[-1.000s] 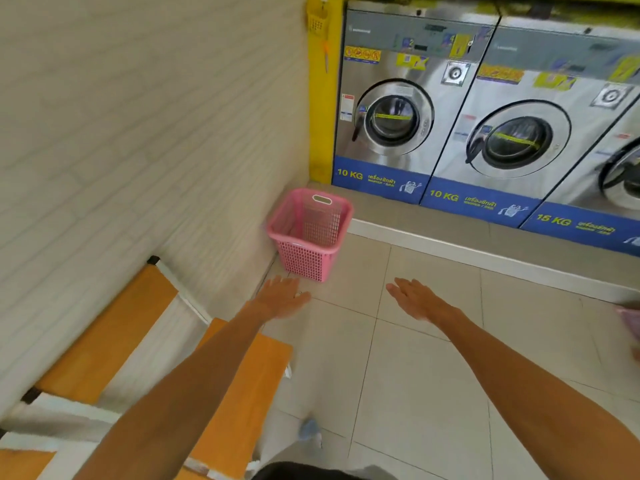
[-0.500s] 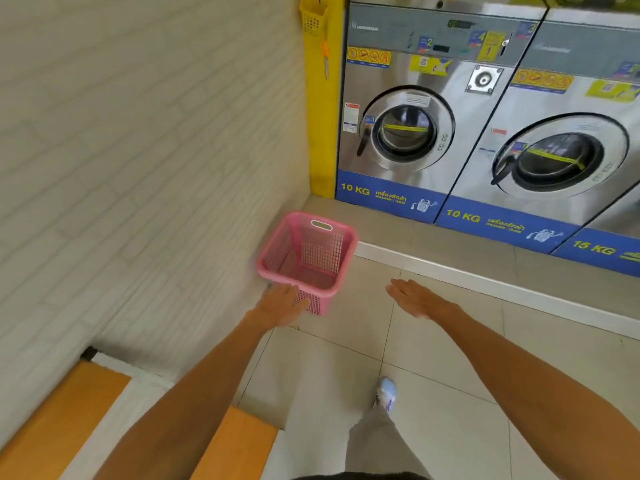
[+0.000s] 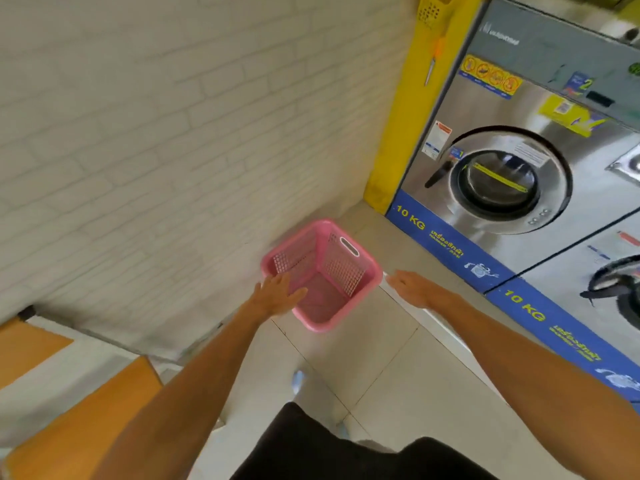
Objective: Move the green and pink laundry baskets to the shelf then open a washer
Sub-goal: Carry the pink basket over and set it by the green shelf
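Note:
A pink laundry basket [image 3: 341, 268] stands empty on the tiled floor in the corner, close to the white brick wall. My left hand [image 3: 277, 294] is open, fingers spread, over the basket's near left rim. My right hand [image 3: 414, 287] is open just to the right of the basket, a little apart from its right rim. Behind the basket stands a steel washer [image 3: 502, 174] marked 10 KG with its round door closed. No green basket is in view.
A second 10 KG washer [image 3: 609, 289] stands to the right on the same raised step [image 3: 436, 320]. A yellow pillar [image 3: 405, 133] fills the corner. An orange and white bench [image 3: 69, 420] runs along the wall at lower left. My legs and a shoe are below.
I have stepped closer to the corner. Both hands have advanced to the pink basket; the left now reaches over its near rim and the right is beside it.

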Demonstrator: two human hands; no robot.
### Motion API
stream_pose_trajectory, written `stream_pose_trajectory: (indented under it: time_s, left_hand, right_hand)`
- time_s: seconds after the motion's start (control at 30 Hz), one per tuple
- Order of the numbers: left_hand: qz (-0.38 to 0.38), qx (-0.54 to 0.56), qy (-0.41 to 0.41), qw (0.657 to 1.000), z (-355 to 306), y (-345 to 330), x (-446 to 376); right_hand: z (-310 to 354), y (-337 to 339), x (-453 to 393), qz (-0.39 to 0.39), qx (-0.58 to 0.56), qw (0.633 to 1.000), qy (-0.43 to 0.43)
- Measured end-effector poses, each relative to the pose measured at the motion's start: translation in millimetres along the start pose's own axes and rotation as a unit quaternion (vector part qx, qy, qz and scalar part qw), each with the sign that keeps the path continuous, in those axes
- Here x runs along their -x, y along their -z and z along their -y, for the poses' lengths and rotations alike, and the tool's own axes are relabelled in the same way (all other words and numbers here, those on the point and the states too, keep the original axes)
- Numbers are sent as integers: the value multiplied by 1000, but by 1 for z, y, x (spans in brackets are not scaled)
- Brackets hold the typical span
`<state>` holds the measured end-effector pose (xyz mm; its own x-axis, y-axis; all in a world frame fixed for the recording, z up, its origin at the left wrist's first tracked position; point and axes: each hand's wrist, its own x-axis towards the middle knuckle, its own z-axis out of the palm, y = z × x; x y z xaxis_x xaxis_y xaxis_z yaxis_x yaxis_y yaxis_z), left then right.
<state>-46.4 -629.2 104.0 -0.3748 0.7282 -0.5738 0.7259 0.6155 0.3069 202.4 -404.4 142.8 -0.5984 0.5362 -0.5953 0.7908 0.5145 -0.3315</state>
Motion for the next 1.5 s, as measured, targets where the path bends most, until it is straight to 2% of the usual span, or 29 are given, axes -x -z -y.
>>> stream_pose_trajectory:
  time_s: [0.2, 0.43, 0.6, 0.87, 1.0, 1.13, 1.27, 1.4, 1.5]
  left_hand:
    - [-24, 66, 67, 995, -5, 7, -35]
    - [-29, 96, 147, 984, -8, 17, -81]
    - [-32, 127, 189, 973, -15, 19, -102]
    - [-51, 206, 282, 936, -36, 13, -126]
    - [-82, 260, 329, 904, -48, 5, -150]
    - [-135, 310, 347, 875, -60, -10, -180]
    - [-163, 302, 389, 855, -47, -55, -216]
    - [-141, 315, 438, 830, -22, -128, -253]
    - [-134, 311, 450, 827, 8, -183, -284]
  right_hand:
    - [14, 36, -73, 51, -16, 996, 72]
    - [18, 79, -160, 56, 20, 994, 86]
    - [15, 95, -206, 90, 43, 989, 114]
    - [15, 117, -274, 188, 125, 959, 174]
    - [6, 122, -315, 174, 132, 955, 198]
    - [-7, 109, -348, 171, 109, 956, 212]
    - [-25, 72, -402, 147, 82, 967, 193]
    - [-47, 20, -466, 123, 69, 981, 129]
    - [-70, -23, -514, 115, 53, 985, 122]
